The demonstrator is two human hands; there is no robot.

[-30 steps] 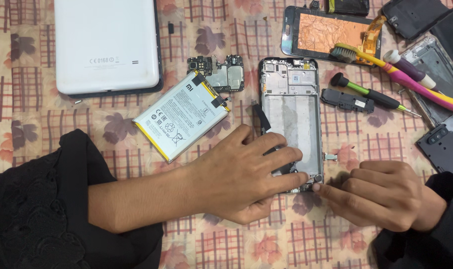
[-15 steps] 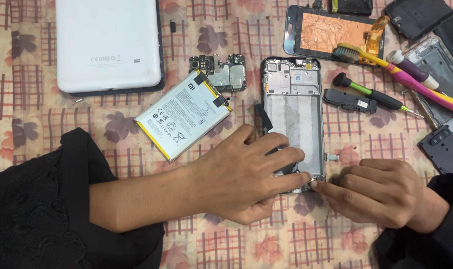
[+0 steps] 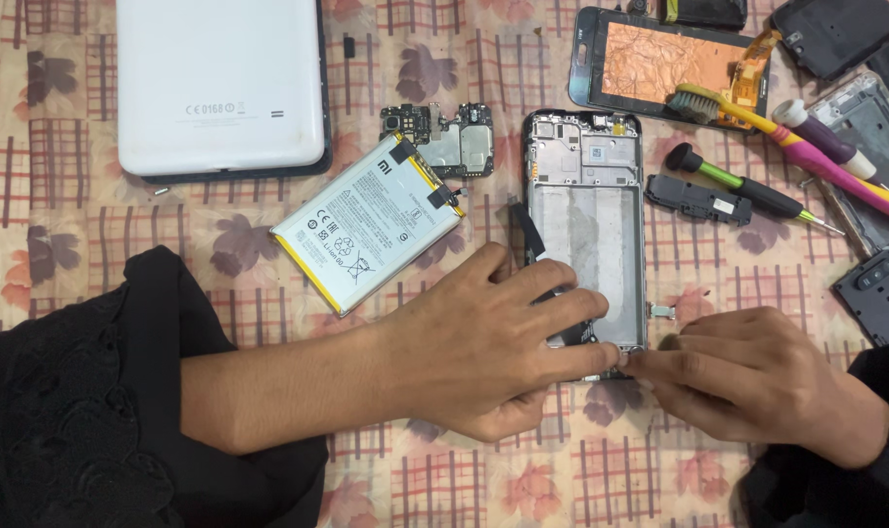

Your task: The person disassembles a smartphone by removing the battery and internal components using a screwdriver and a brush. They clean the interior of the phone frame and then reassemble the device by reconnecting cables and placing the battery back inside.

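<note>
Fingers (image 3: 552, 293) of both hands pinch the phone frame's (image 3: 586, 196) bottom edge; white-labelled, yellow-edged battery (image 3: 366, 223) lies left.

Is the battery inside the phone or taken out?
Out. The battery lies flat on the cloth, left of the empty phone frame.

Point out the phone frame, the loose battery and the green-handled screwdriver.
phone frame (image 3: 591, 210): head view, bare middle of the metal plate.
battery (image 3: 366, 223): head view, centre of its white label.
green-handled screwdriver (image 3: 723, 176): head view, green shaft.
</note>
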